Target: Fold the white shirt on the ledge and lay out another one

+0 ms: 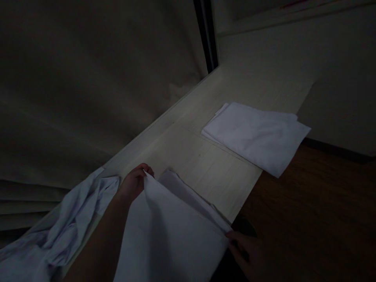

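Observation:
In the lower middle of the head view, a plain white cloth [179, 227] is stretched between my two hands. My left hand [135, 183] pinches its upper left corner, raised above the ledge. At the right corner, by the ledge's front edge, the fingers of my right hand [243, 246] are closed on the hem. A second layer or fold shows behind the upper edge. The lower part of the cloth runs out of view. Whether it is a pillowcase or a flat sheet, I cannot tell.
A folded white cloth stack [252, 133] lies further along the pale ledge [182, 145], one corner overhanging the front edge. Crumpled white cloth [70, 227] lies at the lower left. A curtain [88, 78] hangs along the back; wooden floor [317, 207] shows at right. The light is dim.

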Demonstrator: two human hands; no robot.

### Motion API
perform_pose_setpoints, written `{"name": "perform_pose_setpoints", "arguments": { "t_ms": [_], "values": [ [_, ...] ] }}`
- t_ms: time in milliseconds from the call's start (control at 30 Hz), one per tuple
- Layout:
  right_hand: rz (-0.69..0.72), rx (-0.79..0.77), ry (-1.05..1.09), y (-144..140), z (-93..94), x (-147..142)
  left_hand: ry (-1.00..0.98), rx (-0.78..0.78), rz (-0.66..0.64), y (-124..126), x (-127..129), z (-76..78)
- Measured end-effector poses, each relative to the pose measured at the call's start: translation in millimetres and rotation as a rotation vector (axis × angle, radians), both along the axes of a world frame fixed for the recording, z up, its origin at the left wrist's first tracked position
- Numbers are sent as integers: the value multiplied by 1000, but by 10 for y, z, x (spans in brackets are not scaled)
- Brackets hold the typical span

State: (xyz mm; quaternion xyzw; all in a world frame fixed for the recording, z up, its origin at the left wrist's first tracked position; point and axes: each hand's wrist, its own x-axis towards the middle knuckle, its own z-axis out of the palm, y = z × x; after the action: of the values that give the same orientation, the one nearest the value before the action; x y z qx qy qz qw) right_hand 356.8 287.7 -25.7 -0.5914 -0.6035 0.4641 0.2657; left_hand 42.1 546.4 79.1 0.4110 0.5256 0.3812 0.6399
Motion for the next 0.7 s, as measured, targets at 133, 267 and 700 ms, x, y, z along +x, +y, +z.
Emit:
{"name": "perform_pose_setpoints", "arguments": {
  "t_ms": [133, 267, 700],
  "values": [
    [-59, 15, -68, 4, 21, 24, 44, 38, 87, 43, 17, -44],
    [-98, 55, -91, 15, -1, 25, 6, 36, 74, 10, -6, 18],
    [-80, 126, -76, 86, 10, -48, 1134, 230, -294, 76, 111, -67]
  ]
}}
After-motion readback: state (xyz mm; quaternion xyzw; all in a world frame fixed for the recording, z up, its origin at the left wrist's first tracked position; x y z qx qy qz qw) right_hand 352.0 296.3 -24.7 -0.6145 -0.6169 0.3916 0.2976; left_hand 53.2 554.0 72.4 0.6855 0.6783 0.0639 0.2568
